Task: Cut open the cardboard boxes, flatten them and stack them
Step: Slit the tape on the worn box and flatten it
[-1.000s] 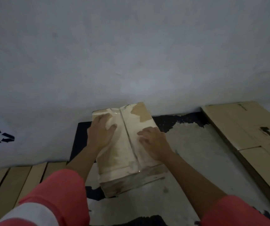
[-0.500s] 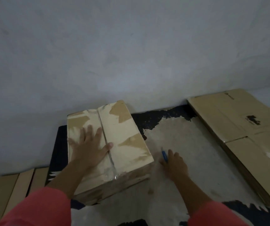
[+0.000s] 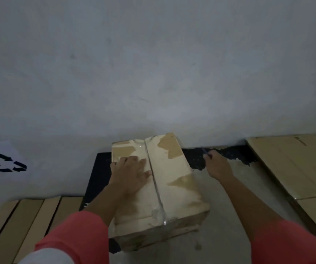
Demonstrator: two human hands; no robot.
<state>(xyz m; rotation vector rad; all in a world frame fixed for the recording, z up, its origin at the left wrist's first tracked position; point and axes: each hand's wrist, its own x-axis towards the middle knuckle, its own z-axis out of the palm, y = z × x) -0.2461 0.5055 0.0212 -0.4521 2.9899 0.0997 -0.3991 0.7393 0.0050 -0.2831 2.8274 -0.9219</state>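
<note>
A closed cardboard box [image 3: 174, 185] with worn, peeling paper and a taped centre seam sits on the floor against the wall. My left hand [image 3: 129, 173] lies flat on its left top flap, fingers spread. My right hand [image 3: 217, 164] is off the box to its right, lifted a little, gripping a thin blue cutter [image 3: 205, 151] whose tip points up and away. A stack of flattened cardboard [image 3: 294, 164] lies at the right.
A grey wall [image 3: 153, 73] rises just behind the box. The floor [image 3: 235, 221] is pale with dark worn patches. Several cardboard strips [image 3: 25, 221] lie at the lower left. A white sheet with a recycling symbol [image 3: 7, 162] is at the left.
My right hand left the box top, went down to the floor on the right, took the blue cutter and lifted it. My left hand stayed pressed on the left flap.
</note>
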